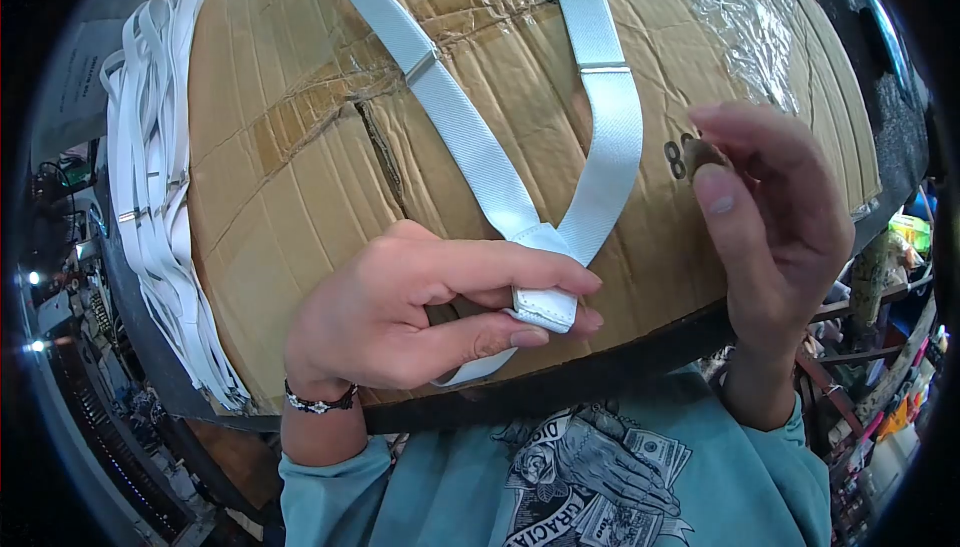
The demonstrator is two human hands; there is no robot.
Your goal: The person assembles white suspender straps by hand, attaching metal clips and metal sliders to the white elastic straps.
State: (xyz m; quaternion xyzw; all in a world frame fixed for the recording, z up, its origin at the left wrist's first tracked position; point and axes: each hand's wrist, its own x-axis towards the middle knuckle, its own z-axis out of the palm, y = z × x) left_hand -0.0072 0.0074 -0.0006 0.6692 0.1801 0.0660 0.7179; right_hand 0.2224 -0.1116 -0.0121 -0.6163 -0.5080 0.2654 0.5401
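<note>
My left hand [430, 302] is closed on a pair of white elastic suspenders [470, 132], pinching them by the stitched white patch [545, 307] where the straps meet. From there two straps fan out in a V across the cardboard and off the top of the view, each with a metal slider. Below my left hand, part of another white strap [475, 369] shows. My right hand [775, 207] is raised over the right side of the cardboard, fingers curled. Something small and brownish [704, 157] sits between its thumb and fingertips; I cannot tell what it is.
Creased brown cardboard [270, 187] with tape covers the work surface. A bundle of white straps with metal sliders [160, 177] hangs along its left edge. Crumpled clear plastic wrap [755, 22] lies at the upper right. Cluttered goods [905, 347] stand low on the right.
</note>
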